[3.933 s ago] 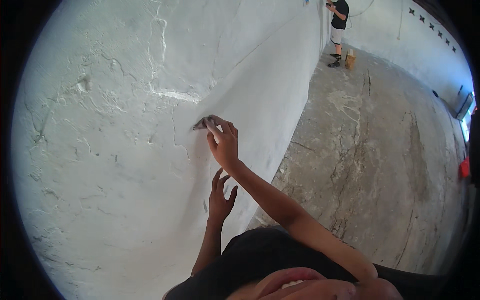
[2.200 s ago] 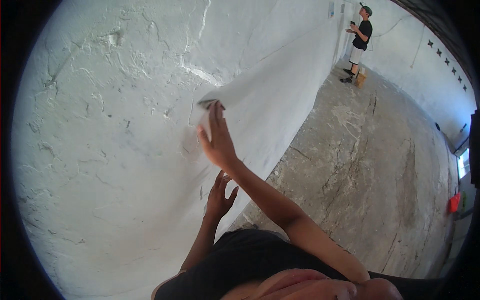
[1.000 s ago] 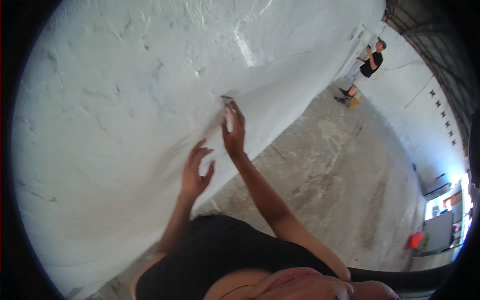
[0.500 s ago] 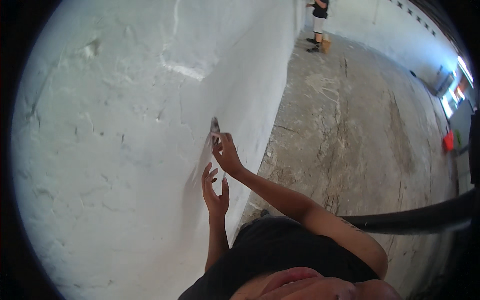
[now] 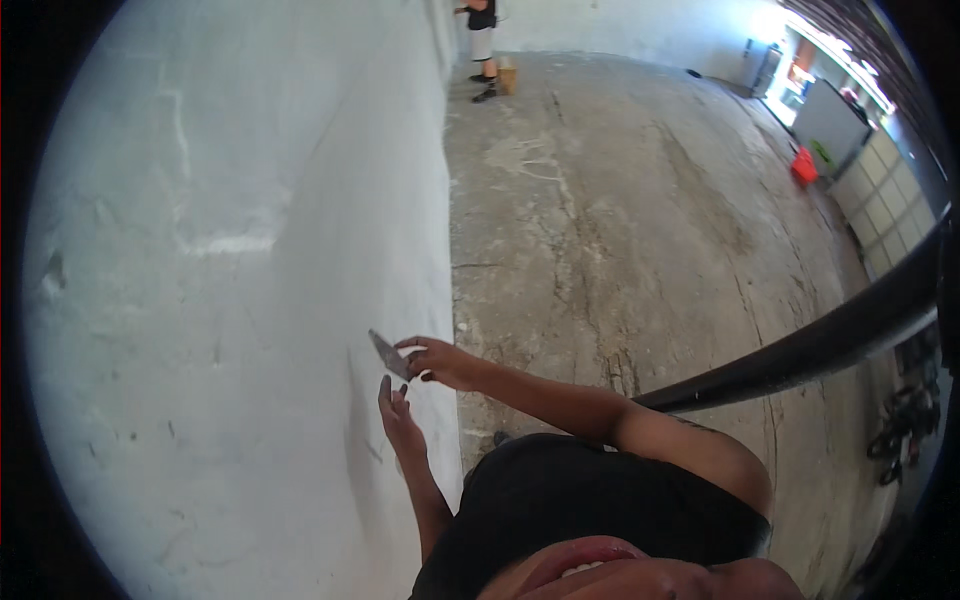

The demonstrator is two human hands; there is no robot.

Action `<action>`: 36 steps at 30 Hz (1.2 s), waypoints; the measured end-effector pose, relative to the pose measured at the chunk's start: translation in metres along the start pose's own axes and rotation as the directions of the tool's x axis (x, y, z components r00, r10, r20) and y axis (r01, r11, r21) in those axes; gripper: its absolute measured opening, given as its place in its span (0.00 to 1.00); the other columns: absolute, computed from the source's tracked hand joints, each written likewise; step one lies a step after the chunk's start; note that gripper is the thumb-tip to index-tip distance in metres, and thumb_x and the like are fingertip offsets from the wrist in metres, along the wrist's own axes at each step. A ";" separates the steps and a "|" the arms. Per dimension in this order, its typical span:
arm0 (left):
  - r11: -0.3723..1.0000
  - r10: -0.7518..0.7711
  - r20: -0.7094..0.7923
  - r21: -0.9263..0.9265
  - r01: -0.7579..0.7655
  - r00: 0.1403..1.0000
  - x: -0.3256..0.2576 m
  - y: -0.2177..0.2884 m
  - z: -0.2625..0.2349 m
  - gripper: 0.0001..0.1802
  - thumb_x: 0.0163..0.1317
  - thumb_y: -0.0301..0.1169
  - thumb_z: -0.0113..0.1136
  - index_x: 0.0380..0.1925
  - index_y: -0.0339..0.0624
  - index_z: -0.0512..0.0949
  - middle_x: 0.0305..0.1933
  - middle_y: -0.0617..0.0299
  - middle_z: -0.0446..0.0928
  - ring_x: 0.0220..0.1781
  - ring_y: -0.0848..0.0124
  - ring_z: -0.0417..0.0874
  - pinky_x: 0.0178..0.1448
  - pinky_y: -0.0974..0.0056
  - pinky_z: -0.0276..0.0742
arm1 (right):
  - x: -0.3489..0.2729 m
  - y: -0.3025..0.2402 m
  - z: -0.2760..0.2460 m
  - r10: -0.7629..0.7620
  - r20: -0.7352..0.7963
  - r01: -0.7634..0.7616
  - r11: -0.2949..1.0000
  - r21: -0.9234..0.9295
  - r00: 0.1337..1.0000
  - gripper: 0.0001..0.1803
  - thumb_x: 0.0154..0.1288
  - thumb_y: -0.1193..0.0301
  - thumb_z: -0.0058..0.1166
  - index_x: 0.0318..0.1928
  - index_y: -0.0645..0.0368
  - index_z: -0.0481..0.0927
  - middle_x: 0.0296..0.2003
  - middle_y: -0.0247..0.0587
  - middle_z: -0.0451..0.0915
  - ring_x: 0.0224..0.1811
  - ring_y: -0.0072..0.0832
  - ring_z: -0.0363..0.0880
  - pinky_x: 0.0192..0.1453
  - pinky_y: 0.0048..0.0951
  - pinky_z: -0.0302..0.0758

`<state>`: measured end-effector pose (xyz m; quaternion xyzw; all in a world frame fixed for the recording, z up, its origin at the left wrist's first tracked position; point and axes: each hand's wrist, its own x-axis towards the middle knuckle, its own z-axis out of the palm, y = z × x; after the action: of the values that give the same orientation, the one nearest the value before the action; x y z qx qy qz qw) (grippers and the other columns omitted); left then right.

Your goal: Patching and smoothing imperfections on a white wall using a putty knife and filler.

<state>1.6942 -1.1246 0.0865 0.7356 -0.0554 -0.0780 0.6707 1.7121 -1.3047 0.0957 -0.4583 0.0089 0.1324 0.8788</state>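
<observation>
white wall (image 5: 230,330) | right hand (image 5: 447,362): pinched on grey blade (image 5: 388,353) | left hand (image 5: 401,425): fingers parted, just below blade

Cracked grey floor (image 5: 640,230) beneath a brown block (image 5: 509,82) and red object (image 5: 804,168)

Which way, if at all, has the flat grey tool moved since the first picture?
Yes: the flat grey tool has moved down and to the right, away from the bright ridge on the wall.
</observation>
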 end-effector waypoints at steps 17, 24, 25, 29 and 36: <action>0.213 -0.319 0.481 -0.803 0.557 0.816 0.076 0.011 0.073 0.12 0.76 0.35 0.53 0.50 0.39 0.75 0.46 0.58 0.82 0.44 0.68 0.84 0.48 0.63 0.85 | -0.184 -0.144 -0.033 -0.383 -0.231 0.011 0.536 -0.844 0.894 0.23 0.71 0.64 0.60 0.61 0.58 0.74 0.44 0.38 0.82 0.47 0.26 0.81 0.51 0.32 0.78; -0.014 -0.357 0.382 -0.915 0.404 0.852 0.110 -0.012 0.070 0.10 0.75 0.32 0.53 0.45 0.35 0.77 0.42 0.54 0.82 0.43 0.65 0.84 0.47 0.62 0.85 | -0.174 -0.147 -0.043 -0.542 -0.251 0.124 0.562 -0.818 0.802 0.17 0.71 0.68 0.60 0.57 0.59 0.77 0.41 0.37 0.83 0.39 0.22 0.80 0.47 0.28 0.77; -0.008 -0.336 0.344 -0.932 0.362 0.877 0.110 -0.008 0.067 0.10 0.75 0.31 0.53 0.45 0.35 0.77 0.42 0.54 0.82 0.43 0.65 0.84 0.48 0.63 0.84 | -0.175 -0.147 -0.043 -0.528 -0.240 0.129 0.568 -0.813 0.814 0.17 0.71 0.70 0.60 0.58 0.59 0.77 0.42 0.37 0.83 0.39 0.22 0.80 0.47 0.27 0.77; 0.055 -0.329 0.205 -0.970 0.236 0.922 0.096 0.019 0.050 0.09 0.75 0.29 0.53 0.47 0.36 0.78 0.45 0.57 0.82 0.46 0.69 0.83 0.49 0.66 0.82 | -0.176 -0.159 -0.037 -0.476 -0.187 0.074 0.477 -0.876 0.860 0.18 0.70 0.71 0.60 0.58 0.60 0.77 0.44 0.39 0.83 0.41 0.24 0.81 0.49 0.30 0.78; 0.035 -0.147 0.101 -0.994 0.107 0.984 0.087 0.064 0.014 0.16 0.75 0.25 0.49 0.60 0.34 0.71 0.61 0.53 0.77 0.57 0.67 0.81 0.56 0.64 0.81 | -0.175 -0.158 -0.039 -0.447 -0.162 0.075 0.467 -0.881 0.880 0.19 0.69 0.69 0.61 0.57 0.61 0.78 0.45 0.42 0.83 0.39 0.27 0.83 0.48 0.31 0.78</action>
<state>1.7780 -1.1603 0.1453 0.0731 0.0884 -0.1429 0.9831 1.5859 -1.4612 0.2239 -0.8417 0.0366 -0.1090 0.5275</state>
